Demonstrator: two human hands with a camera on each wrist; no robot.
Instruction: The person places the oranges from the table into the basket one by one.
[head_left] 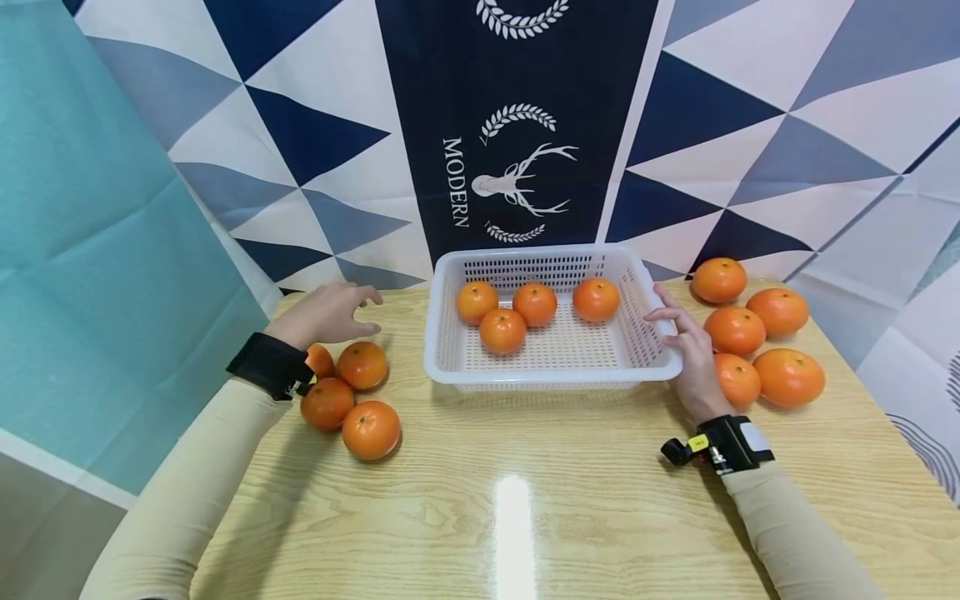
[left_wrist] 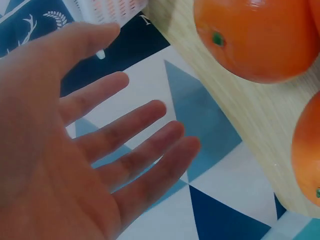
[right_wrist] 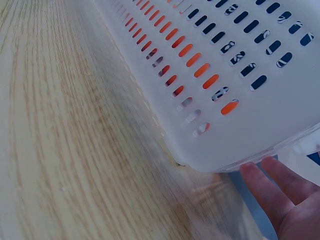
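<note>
A white perforated basket (head_left: 555, 377) stands at the back middle of the table with several orange fruits (head_left: 503, 331) inside. My right hand (head_left: 692, 360) is at its right end, fingers on the rim; in the right wrist view two fingertips of the hand (right_wrist: 280, 190) touch the basket's wall (right_wrist: 165, 110). My left hand (head_left: 330, 315) hovers above the back of the left group of oranges (head_left: 363, 365), holding nothing. The left wrist view shows that hand (left_wrist: 120, 150) with its fingers spread, beside an orange (left_wrist: 255, 35).
Several more oranges (head_left: 787, 377) lie right of the basket, close to my right hand and wrist. The wooden table (head_left: 450, 500) ends at a patterned cloth (head_left: 315, 150) hanging behind it. Another cloth (head_left: 112, 250), teal, hangs at the left.
</note>
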